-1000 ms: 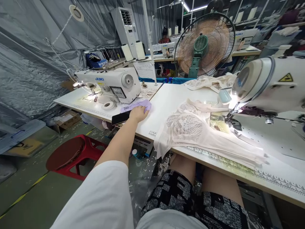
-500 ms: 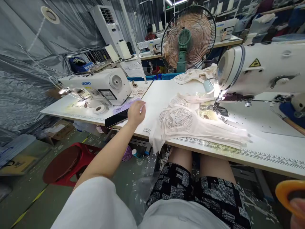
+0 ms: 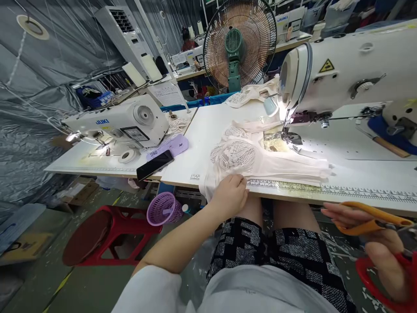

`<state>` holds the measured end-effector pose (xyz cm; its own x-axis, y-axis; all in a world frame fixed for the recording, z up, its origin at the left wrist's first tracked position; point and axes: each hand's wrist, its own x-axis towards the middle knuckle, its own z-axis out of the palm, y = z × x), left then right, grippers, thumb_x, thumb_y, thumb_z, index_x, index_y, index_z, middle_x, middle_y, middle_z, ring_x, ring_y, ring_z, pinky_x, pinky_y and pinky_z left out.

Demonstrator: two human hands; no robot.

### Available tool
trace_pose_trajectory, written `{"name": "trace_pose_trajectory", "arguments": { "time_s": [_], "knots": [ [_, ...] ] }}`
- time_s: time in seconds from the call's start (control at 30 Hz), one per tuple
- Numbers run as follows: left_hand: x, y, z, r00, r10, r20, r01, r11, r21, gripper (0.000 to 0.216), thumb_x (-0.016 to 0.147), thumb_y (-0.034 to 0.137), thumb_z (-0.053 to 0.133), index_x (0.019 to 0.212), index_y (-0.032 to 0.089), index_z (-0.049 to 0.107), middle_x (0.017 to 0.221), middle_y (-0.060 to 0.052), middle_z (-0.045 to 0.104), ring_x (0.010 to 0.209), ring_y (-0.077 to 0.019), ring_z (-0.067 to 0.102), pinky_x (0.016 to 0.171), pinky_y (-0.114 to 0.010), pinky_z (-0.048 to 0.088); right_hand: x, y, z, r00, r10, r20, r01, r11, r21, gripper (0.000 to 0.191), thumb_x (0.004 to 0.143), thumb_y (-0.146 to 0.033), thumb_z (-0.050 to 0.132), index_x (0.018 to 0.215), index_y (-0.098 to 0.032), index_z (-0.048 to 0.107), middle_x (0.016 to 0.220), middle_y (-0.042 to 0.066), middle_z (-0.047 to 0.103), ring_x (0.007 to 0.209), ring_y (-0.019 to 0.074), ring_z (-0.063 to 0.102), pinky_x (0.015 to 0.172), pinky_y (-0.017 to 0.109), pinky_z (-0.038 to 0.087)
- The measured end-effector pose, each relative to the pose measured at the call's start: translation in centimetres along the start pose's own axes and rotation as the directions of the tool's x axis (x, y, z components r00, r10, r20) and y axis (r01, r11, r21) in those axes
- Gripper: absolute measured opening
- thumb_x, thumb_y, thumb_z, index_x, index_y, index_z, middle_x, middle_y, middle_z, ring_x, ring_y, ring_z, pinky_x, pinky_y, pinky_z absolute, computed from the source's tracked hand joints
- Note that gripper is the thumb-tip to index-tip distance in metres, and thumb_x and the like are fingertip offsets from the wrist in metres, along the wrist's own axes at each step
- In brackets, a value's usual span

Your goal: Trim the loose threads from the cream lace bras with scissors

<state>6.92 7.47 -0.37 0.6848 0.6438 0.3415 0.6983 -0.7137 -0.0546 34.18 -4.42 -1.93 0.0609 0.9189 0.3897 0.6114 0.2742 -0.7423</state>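
Observation:
A pale pink lace bra lies on the white sewing table, its band and straps reaching toward the needle of the right sewing machine. My left hand is at the table's front edge, fingers curled onto the lower edge of the bra; the fingertips are partly hidden. At the right, below the table edge, my right hand holds scissors. One handle loop is orange and another red; whether they belong to one pair I cannot tell. The blades are mostly out of frame.
A second sewing machine stands at left, with a black phone, a purple card and a white tape roll nearby. A fan stands behind the table. A red stool and a purple basket are below.
My left hand has moved right, from beside the phone to the bra's lower edge. My right hand has come further into view with the scissors. The view has shifted slightly.

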Motion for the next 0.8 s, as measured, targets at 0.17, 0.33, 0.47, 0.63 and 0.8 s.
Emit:
{"name": "trace_pose_trajectory", "arguments": {
  "time_s": [0.17, 0.33, 0.47, 0.63, 0.8],
  "knots": [
    [0.3, -0.1, 0.3, 0.995, -0.042, 0.095, 0.043, 0.999, -0.008, 0.033, 0.089, 0.024, 0.039, 0.112, 0.010, 0.058, 0.101, -0.016, 0.061, 0.093, -0.0265, 0.057, 0.081, -0.043, 0.052, -0.2, 0.3, -0.3, 0.996, -0.042, 0.078, 0.046, 0.998, -0.051, 0.030, 0.090, -0.040, 0.038, 0.116, -0.037, 0.053, 0.113, 0.005, 0.066, 0.108, 0.0299, 0.061, 0.077, 0.044, 0.060],
    [0.8, -0.6, 0.2, 0.992, -0.012, 0.125, 0.011, 1.000, 0.008, 0.035, 0.089, 0.026, 0.039, 0.114, 0.010, 0.057, 0.100, -0.015, 0.060, 0.092, -0.0268, 0.056, 0.077, -0.042, 0.052, -0.5, 1.1, 0.2, 0.996, -0.029, 0.079, 0.037, 0.995, -0.091, 0.031, 0.089, -0.043, 0.038, 0.115, -0.039, 0.054, 0.112, 0.004, 0.067, 0.110, 0.0334, 0.059, 0.082, 0.055, 0.055],
    [1.0, -1.1, -0.1, 0.984, 0.047, 0.172, -0.049, 0.999, 0.009, 0.036, 0.090, 0.025, 0.038, 0.116, 0.008, 0.055, 0.100, -0.015, 0.059, 0.091, -0.0255, 0.055, 0.079, -0.041, 0.051, -0.7, 1.5, 0.0, 0.993, 0.044, 0.105, -0.035, 0.996, -0.087, 0.033, 0.089, -0.047, 0.036, 0.117, -0.042, 0.053, 0.116, 0.003, 0.065, 0.111, 0.0361, 0.057, 0.082, 0.059, 0.053],
    [1.5, -1.5, -0.7, 0.970, 0.096, 0.224, -0.106, 0.994, 0.032, 0.035, 0.091, 0.023, 0.037, 0.117, 0.008, 0.055, 0.101, -0.015, 0.059, 0.092, -0.0254, 0.056, 0.079, -0.041, 0.052, 1.8, 1.5, -2.0, 0.970, 0.239, 0.040, -0.240, 0.971, 0.015, 0.029, 0.086, -0.052, 0.044, 0.101, -0.034, 0.060, 0.108, 0.005, 0.068, 0.106, 0.0317, 0.061, 0.081, 0.045, 0.057],
    [2.0, -1.8, -0.6, 0.973, 0.140, 0.184, -0.161, 0.982, 0.100, 0.034, 0.091, 0.023, 0.040, 0.115, 0.007, 0.058, 0.098, -0.016, 0.060, 0.088, -0.0260, 0.056, 0.076, -0.041, 0.053, 7.4, 1.2, -4.4, 0.874, 0.449, 0.183, -0.463, 0.885, 0.039, 0.034, 0.080, -0.059, 0.054, 0.085, -0.026, 0.060, 0.090, 0.005, 0.069, 0.085, 0.0253, 0.065, 0.076, 0.038, 0.052]
  ]
}}
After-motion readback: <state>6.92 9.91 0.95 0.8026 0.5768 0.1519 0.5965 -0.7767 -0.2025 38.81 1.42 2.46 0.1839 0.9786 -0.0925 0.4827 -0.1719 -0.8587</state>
